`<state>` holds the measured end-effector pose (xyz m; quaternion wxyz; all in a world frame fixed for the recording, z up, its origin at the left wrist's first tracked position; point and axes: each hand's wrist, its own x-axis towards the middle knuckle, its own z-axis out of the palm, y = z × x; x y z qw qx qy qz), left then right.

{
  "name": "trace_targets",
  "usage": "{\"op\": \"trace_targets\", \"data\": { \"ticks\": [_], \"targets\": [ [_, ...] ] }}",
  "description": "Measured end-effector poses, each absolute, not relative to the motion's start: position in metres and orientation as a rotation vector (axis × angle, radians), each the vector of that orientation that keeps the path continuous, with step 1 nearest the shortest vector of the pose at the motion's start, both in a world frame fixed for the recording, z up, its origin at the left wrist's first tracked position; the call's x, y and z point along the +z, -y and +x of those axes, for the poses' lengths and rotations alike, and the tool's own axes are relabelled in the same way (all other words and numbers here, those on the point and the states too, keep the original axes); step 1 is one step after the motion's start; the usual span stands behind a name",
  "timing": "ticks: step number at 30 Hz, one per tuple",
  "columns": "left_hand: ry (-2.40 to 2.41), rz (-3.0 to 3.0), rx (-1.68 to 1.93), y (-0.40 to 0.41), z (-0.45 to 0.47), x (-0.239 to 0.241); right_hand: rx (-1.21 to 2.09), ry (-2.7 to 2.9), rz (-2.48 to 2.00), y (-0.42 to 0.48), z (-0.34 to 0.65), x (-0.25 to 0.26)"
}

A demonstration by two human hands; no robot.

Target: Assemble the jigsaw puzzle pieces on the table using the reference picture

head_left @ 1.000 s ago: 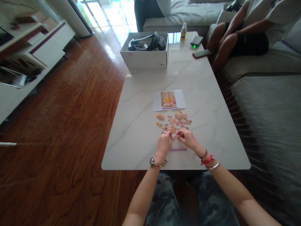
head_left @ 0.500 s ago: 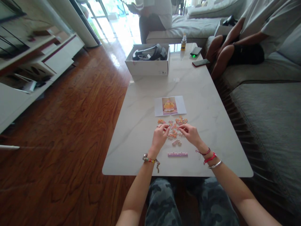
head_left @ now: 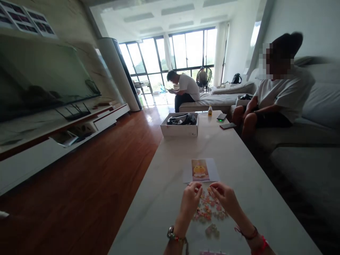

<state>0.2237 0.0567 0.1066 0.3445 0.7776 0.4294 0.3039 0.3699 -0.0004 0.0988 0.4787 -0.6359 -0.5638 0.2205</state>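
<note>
Several loose orange and pink jigsaw pieces (head_left: 208,210) lie on the white marble table (head_left: 164,191). My left hand (head_left: 190,198) and my right hand (head_left: 225,198) hover over the far side of the pile, fingers curled in a pinch, fingertips close to each other. What they pinch is too small to make out. A reference picture (head_left: 200,170) of a yellow chick lies just beyond my hands. A small joined group of pieces (head_left: 212,231) sits nearer me, and a strip of purple edge pieces (head_left: 212,253) shows at the bottom edge.
An open white box (head_left: 180,129) with a dark headset stands further along the table, with a small bottle (head_left: 210,111) and two phones (head_left: 224,121) behind it. One person sits on the grey sofa (head_left: 292,141) at the right, another at the far end. A TV unit lines the left wall.
The camera has tilted up from the table to the room. My hands have moved away from me, from the near side of the pile to its far side by the picture.
</note>
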Motion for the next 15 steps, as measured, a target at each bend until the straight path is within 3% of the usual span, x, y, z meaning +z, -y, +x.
{"op": "trace_targets", "data": {
  "ticks": [15],
  "targets": [
    [-1.179,1.985,0.768,-0.058,0.2189,0.1038,0.511,1.36,-1.598,0.0033,0.3731,0.1093]
  ]
}}
